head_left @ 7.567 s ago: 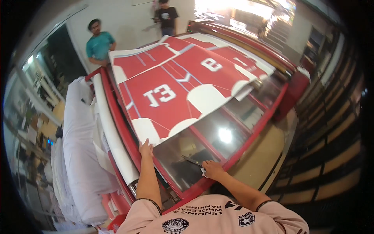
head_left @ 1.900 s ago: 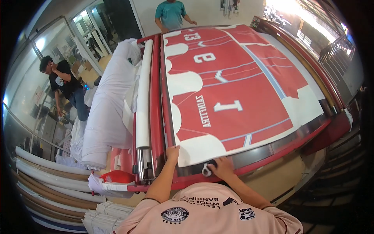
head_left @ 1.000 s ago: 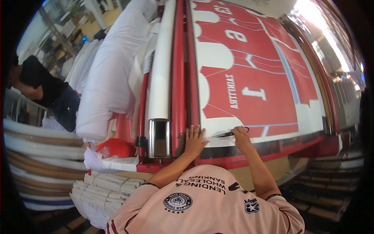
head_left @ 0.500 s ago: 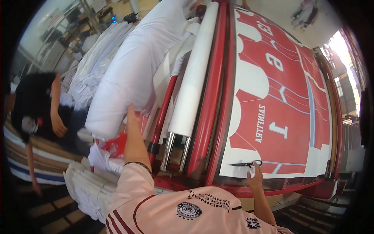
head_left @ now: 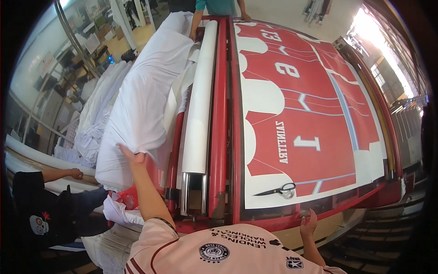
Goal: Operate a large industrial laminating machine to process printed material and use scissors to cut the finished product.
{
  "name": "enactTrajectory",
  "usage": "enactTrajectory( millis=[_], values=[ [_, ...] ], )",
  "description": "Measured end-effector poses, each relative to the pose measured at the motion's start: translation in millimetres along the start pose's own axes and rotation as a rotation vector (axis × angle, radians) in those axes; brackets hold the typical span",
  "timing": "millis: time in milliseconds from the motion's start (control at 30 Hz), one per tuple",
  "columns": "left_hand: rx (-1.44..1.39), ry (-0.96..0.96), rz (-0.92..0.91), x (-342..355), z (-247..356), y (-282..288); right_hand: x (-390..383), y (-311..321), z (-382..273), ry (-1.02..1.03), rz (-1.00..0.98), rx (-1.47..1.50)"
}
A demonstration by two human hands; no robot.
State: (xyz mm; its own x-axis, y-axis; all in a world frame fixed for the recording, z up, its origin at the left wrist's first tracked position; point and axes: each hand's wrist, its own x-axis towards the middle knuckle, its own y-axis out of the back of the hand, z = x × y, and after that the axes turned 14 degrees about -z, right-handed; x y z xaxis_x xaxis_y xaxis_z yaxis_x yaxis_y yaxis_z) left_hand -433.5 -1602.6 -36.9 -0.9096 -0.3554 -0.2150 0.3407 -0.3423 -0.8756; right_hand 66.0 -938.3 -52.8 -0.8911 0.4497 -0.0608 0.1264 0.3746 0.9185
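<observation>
My left hand (head_left: 133,156) is at the white fabric (head_left: 137,100) on the large roll at left. The loose edge of the cloth is caught at its fingers and flares out in a fold beside the thumb. Near the front red rail of the machine (head_left: 273,223), my right hand (head_left: 309,222) has its fingers apart and holds nothing. Black-handled scissors (head_left: 276,190) lie on the near left corner of the red and white printed sheet (head_left: 319,118), with a small crumpled pale piece beside their handles.
A white roll (head_left: 200,105) on metal bars runs alongside red rollers (head_left: 219,118). At far left a person in black (head_left: 59,210) stands close to the fabric. Another person in teal (head_left: 219,7) is at the machine's far end. Bundled white cloth (head_left: 98,114) lies beyond the roll.
My right hand has left the scissors on the sheet and drawn back toward the machine's front edge. My left hand has shifted on the white fabric, where a fold now lifts. The view has turned.
</observation>
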Motion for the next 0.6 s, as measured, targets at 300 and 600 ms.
enactTrajectory(
  millis=[300, 600],
  values=[
    [0.317, -0.226, -0.539, -121, 99, -212, -142, -33, 100, -0.360, 0.080, 0.106],
    [0.355, -0.488, -0.792, -313, 36, -357, -257, -61, 195, -0.736, -0.247, 0.250]
  ],
)
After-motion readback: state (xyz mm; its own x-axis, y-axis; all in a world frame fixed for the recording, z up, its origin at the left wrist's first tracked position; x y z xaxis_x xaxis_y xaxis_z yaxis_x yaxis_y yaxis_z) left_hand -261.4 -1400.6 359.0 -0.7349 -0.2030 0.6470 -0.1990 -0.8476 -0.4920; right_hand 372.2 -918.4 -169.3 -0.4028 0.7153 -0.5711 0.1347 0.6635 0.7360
